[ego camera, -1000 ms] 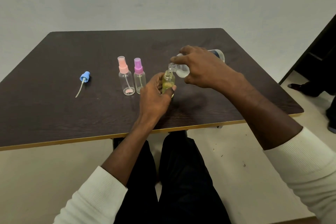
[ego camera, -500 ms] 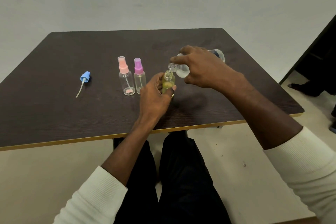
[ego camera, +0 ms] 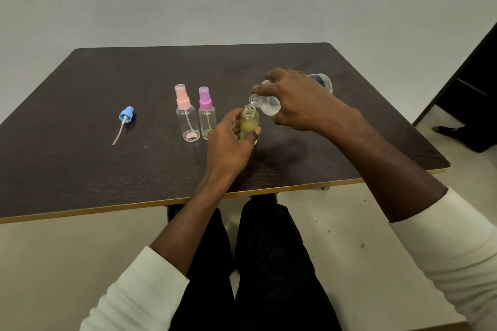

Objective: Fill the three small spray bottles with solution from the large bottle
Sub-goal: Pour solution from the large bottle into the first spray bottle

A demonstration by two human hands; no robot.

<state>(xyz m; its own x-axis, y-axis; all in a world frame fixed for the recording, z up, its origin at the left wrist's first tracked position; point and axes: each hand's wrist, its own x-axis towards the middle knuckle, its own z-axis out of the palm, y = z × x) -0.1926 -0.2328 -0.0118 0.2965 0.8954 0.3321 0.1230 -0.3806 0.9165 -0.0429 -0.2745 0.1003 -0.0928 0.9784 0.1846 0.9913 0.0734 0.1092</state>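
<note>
At frame centre, the open small bottle (ego camera: 249,126) stands on the table (ego camera: 80,169), the left hand (ego camera: 228,142) wrapped round it. The right hand (ego camera: 301,102) grasps the large bottle (ego camera: 269,105), tipped so its neck meets the small mouth: first fill underway. Next, probably, comes levelling off and refitting the blue sprayer (ego camera: 125,115), at left; the pink-capped bottle (ego camera: 187,115) and purple-capped bottle (ego camera: 206,114) wait empty.

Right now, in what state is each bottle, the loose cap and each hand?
large bottle: tipped, uncapped, mouth over the open small bottle
open small bottle: upright, uncapped, partly filled
pink-capped bottle: upright, capped, empty
purple-capped bottle: upright, capped, empty
blue spray cap: lying on table
left hand: holds open small bottle
right hand: grips large bottle
</note>
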